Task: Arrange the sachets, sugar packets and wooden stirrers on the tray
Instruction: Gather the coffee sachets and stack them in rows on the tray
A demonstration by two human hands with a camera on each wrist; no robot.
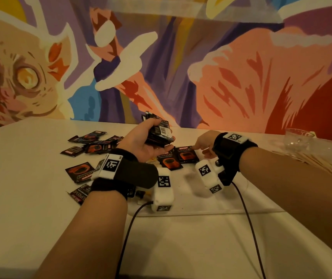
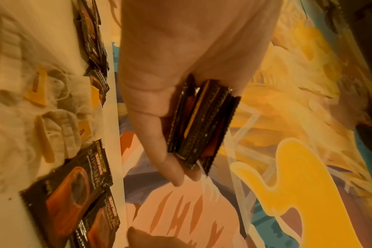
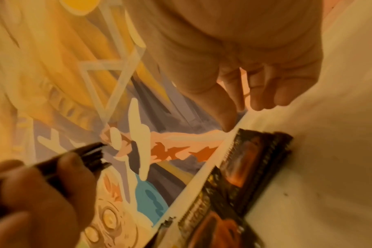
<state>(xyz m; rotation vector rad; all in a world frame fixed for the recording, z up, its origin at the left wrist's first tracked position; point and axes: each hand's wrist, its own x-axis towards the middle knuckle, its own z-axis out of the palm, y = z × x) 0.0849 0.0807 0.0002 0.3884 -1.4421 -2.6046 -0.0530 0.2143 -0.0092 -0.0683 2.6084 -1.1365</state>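
Note:
My left hand (image 1: 148,142) is raised palm-up over the white table and grips a stack of black coffee sachets (image 1: 160,130); the left wrist view shows the stack (image 2: 204,124) edge-on between thumb and fingers. My right hand (image 1: 202,147) hovers low with relaxed fingers (image 3: 257,95) just above a sachet (image 1: 187,155) lying flat; it holds nothing. A second flat sachet (image 1: 170,161) lies beside it. Several more sachets (image 1: 92,142) are scattered to the left. Wooden stirrers (image 1: 326,166) lie in a pile at the right.
A clear glass dish (image 1: 300,138) stands at the far right behind the stirrers. Tea bags with yellow tags (image 2: 60,104) lie under my left wrist. A painted wall (image 1: 181,67) rises behind the table's (image 1: 30,188) far edge. Two black cables (image 1: 129,228) trail from my wrists.

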